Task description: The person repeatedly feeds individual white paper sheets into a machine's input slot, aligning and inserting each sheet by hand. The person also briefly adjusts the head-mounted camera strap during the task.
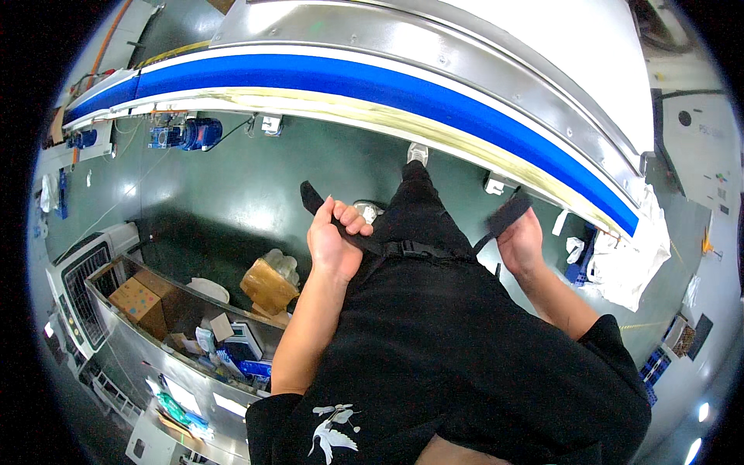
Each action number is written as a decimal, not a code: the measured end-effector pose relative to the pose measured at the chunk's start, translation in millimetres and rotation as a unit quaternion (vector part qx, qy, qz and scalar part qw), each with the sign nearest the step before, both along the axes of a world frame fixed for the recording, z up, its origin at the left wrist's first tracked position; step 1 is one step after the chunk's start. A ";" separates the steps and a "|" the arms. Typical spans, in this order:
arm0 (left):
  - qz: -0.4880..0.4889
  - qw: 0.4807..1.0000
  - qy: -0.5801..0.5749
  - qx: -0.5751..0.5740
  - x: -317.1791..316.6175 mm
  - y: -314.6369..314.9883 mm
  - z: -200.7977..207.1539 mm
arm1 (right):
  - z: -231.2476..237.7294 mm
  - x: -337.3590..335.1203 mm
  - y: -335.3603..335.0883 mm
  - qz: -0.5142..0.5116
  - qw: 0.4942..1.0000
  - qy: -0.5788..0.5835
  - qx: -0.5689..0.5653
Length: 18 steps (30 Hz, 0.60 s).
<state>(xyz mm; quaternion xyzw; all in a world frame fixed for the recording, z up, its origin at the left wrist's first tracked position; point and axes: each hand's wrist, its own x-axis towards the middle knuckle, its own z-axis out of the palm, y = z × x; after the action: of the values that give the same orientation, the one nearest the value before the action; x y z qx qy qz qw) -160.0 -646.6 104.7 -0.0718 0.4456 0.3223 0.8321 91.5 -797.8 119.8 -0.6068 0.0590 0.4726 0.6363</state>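
Note:
Around my waist runs a black strap belt with a buckle (418, 249) at the front, against my black clothes. My left hand (335, 242) is closed on one part of the belt, whose loose black end (310, 197) sticks out past the fingers. On the other side, my right hand (521, 242) grips a wide black strap end (509, 215) between thumb and fingers. A narrower stretch of that strap leads back toward my waist. Both hands are held out from my body at about hip height, apart from each other.
Ahead lies a long conveyor with a blue belt (372, 78), with a blue motor (200, 134) beneath it. On the left stand a metal bench (190, 358) holding boxes and a wrapped brown bundle (269, 285). White sheeting (632, 260) hangs at the conveyor's right end.

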 end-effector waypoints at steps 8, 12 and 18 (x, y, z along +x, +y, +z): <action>-0.203 0.905 0.348 0.138 2.0 -0.9 2.6 | -4.8 15.9 26.7 -0.105 0.978 0.174 0.050; -0.183 0.476 0.621 0.595 21.2 -1.5 29.1 | 4.0 17.9 52.9 -0.111 0.964 0.218 0.100; -0.585 0.452 0.211 0.640 62.8 -14.3 42.8 | 13.1 23.0 68.0 -0.065 0.952 0.250 0.166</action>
<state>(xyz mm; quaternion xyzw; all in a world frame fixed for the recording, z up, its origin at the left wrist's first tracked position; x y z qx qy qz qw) -97.1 -660.8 147.5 0.8284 0.2131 -0.0407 0.5165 114.5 -729.8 132.9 -0.3502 0.1758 0.5700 0.7221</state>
